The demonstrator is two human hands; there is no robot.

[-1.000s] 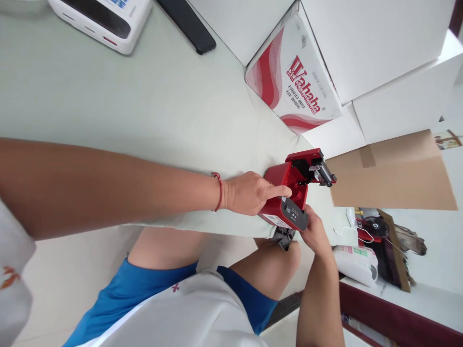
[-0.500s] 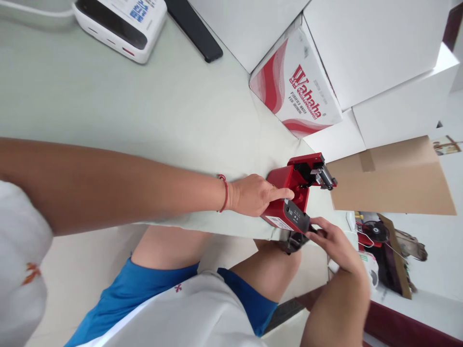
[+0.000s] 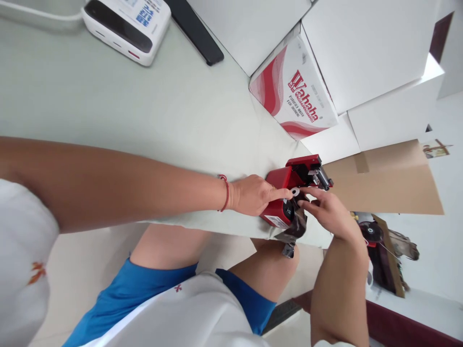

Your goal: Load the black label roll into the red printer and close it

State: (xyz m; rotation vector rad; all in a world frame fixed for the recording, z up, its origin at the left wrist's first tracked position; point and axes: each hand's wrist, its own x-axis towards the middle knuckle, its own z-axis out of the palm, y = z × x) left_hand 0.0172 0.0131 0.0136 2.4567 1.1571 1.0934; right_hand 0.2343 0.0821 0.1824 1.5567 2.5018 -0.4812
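Note:
A small red label printer [image 3: 278, 179] stands near the table's front edge with its lid [image 3: 307, 163] swung up. My left hand [image 3: 251, 195] grips its near side, the index finger stretched over the rim toward the inside; the other fingertips are hidden. At the opening, my right hand [image 3: 327, 207] pinches a roll of dark shiny film [image 3: 299, 219] between thumb and fingers. The roll's pale ring-shaped core end [image 3: 295, 192] shows beside my left fingertip. A loose tail of film hangs down past the table edge, over my knee.
A white power bank [image 3: 125, 29] with a cable and a dark flat bar [image 3: 197, 31] lie at the far left of the table. White cartons and a Wahaha water box [image 3: 302, 96] line the back. A brown cardboard sheet [image 3: 387, 178] stands behind the printer.
My right hand has moved up and inward from the printer's front corner to its opening, bringing the film roll with it. My left hand stays in place.

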